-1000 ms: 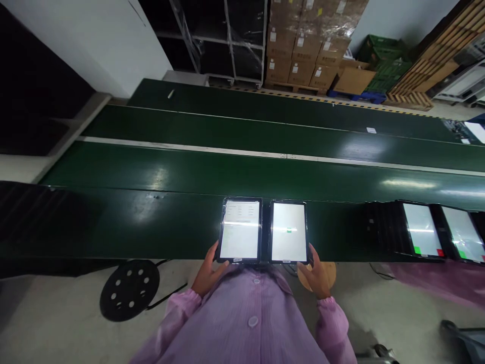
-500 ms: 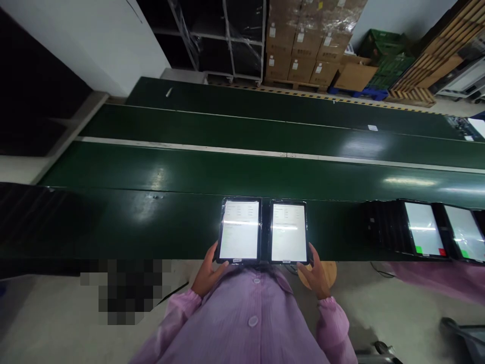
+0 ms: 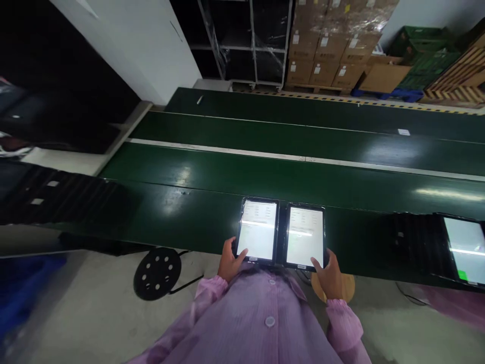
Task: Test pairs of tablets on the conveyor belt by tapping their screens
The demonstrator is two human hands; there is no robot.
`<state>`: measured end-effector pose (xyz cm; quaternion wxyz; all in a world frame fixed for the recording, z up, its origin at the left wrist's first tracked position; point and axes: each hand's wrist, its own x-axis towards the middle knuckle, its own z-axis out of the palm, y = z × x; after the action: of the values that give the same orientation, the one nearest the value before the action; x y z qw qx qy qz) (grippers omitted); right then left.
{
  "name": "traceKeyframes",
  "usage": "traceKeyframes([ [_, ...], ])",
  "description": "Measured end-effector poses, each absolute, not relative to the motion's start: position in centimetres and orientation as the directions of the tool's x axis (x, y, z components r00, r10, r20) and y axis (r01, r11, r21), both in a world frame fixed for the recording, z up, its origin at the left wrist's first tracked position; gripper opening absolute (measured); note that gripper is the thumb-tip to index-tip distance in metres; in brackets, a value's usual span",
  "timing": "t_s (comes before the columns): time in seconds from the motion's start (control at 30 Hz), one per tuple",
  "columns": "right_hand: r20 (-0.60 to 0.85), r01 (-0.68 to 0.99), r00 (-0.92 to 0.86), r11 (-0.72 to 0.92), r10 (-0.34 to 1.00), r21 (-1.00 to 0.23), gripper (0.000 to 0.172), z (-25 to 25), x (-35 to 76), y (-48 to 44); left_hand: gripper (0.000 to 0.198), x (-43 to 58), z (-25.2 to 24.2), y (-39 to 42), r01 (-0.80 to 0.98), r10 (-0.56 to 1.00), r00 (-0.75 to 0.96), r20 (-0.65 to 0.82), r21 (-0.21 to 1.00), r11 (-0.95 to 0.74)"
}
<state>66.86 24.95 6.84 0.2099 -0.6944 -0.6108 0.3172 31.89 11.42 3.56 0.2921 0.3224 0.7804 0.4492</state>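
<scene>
Two black tablets lie side by side at the near edge of the dark green belt (image 3: 197, 222), both with lit white screens. My left hand (image 3: 229, 261) grips the lower left corner of the left tablet (image 3: 258, 230), thumb on the screen. My right hand (image 3: 329, 273) grips the lower right corner of the right tablet (image 3: 305, 235), its thumb also resting on the glass. Both arms are in pink sleeves.
A third lit tablet (image 3: 465, 249) lies on a black ribbed tray (image 3: 409, 237) to the right. A black round stool (image 3: 157, 273) and a wooden stool (image 3: 341, 288) stand below the belt. Stacked cardboard boxes (image 3: 326, 55), green crates (image 3: 428, 55) and a wire rack (image 3: 250, 45) line the far side.
The view has swung left, so the tablets sit further right in it. My thumbs have moved from the tablets' edges onto the screens. The right tablet's screen now shows text like the left one.
</scene>
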Motion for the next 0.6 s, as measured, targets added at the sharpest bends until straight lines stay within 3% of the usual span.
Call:
traceKeyframes([
  [0.3,-0.133,0.723,0.062,-0.136,0.989,-0.677,0.088,6.46,66.25,24.83,0.061,32.77,3.47,12.21,0.311,0.721,-0.689,-0.080,0.866,0.393],
  [0.6,-0.161,0.684,0.088,-0.177,0.983,-0.707,0.094,6.68,65.90,24.34,0.067,32.73,3.93,12.20,0.222,0.703,-0.692,-0.162,0.880,0.421],
])
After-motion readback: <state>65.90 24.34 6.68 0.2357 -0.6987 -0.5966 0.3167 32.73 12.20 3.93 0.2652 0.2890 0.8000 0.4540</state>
